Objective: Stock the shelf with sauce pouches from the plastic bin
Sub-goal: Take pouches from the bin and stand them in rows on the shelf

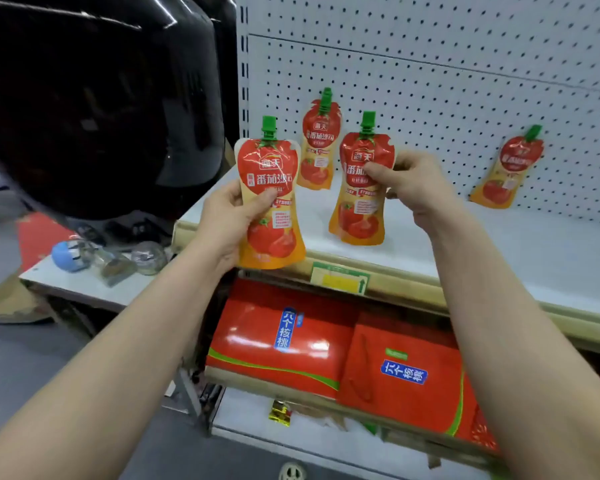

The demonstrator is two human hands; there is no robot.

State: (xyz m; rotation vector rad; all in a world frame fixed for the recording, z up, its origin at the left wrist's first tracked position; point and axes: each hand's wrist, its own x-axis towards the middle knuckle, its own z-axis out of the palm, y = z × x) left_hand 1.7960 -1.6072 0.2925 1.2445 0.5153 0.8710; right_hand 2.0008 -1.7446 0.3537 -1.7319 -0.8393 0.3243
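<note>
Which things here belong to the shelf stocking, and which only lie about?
Job:
left hand gripping pouch
right hand gripping second pouch
two pouches leaning on pegboard
white shelf

Lying about:
red cartons below
jars on side table

left hand [229, 220] grips pouch [271, 202] | right hand [413, 185] pinches shelf pouch [361, 192]

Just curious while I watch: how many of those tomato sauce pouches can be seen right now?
4: one in the left hand, pouch; one in the right hand, pouch on the shelf; two leaning on the pegboard. None seem hidden.
</note>
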